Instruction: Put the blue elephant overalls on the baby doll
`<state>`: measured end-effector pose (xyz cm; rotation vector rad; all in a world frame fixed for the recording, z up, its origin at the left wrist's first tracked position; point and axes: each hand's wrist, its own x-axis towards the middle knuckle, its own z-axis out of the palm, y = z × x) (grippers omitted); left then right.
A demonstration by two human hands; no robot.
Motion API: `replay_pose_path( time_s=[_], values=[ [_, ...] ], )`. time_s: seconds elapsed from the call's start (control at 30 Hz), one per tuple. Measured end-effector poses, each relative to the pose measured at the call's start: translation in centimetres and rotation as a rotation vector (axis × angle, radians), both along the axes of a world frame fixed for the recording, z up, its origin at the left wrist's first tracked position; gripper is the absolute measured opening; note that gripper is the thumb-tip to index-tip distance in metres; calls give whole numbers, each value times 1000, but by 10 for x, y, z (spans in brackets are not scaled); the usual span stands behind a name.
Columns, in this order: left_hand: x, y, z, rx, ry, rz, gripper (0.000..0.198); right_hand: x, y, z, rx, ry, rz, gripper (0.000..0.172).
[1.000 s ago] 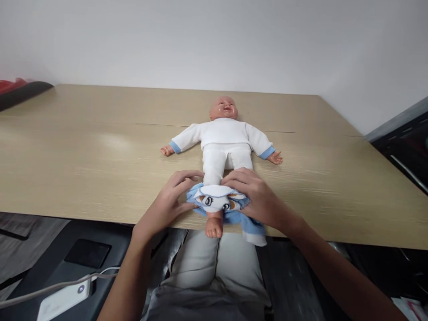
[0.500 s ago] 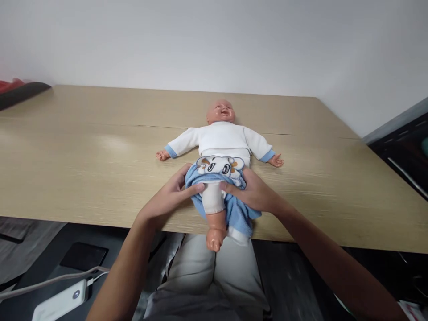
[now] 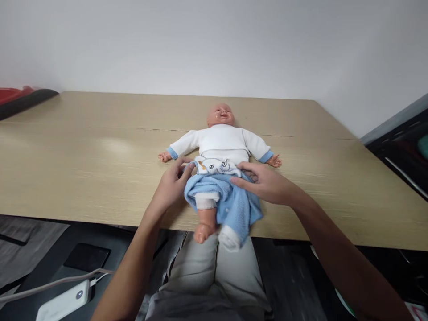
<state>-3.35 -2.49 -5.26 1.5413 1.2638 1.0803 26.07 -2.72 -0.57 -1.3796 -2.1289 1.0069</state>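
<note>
A baby doll (image 3: 222, 137) lies on its back, head toward the wall, in a white top with blue cuffs. Blue fleece trousers (image 3: 239, 203) with a cartoon animal face are bunched over its hips and legs. One bare foot (image 3: 204, 225) sticks out of a white cuff; the other leg's end shows only a white cuff. My left hand (image 3: 175, 180) pinches the trousers' edge at the doll's hip on the left. On the right, my right hand (image 3: 262, 180) grips the cloth near the waist, thumb over the fabric.
The doll lies on a wooden table (image 3: 100, 178) against a white wall. Below left, a dark seat holds a phone (image 3: 87, 257) and a white power bank (image 3: 65, 302) with a cable. Dark equipment (image 3: 404, 151) stands at right; something red is at far left.
Both hands have moved apart, from the exposed leg to the trousers' sides. The blue cloth now comes further down over that leg's white fabric, and the foot has shifted left.
</note>
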Motion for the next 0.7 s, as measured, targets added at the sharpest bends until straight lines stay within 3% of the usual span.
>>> replay_pose_path(
  time_s=[0.1, 0.2, 0.3, 0.37, 0.43, 0.53, 0.7],
  values=[
    [-6, 6, 6, 134, 213, 28, 27, 14, -10, 6, -98, -39, 133, 51],
    [-2, 7, 22, 206, 247, -43, 28, 16, -16, 1, -151, 141, 196, 46],
    [13, 5, 48, 206, 231, -273, 38, 8, -18, -10, -149, 339, 107, 40],
    [25, 6, 64, 188, 357, -473, 52, 5, -20, -16, -115, 391, 17, 37],
    [35, 12, 75, 187, 512, -577, 65, 7, -22, -18, -62, 393, -46, 36],
    [42, 27, 79, 154, 531, -664, 60, 21, -28, -13, -95, 340, -17, 39],
    [45, 50, 68, 44, 248, -950, 38, 43, -30, -14, -278, 522, 114, 46]
  ],
)
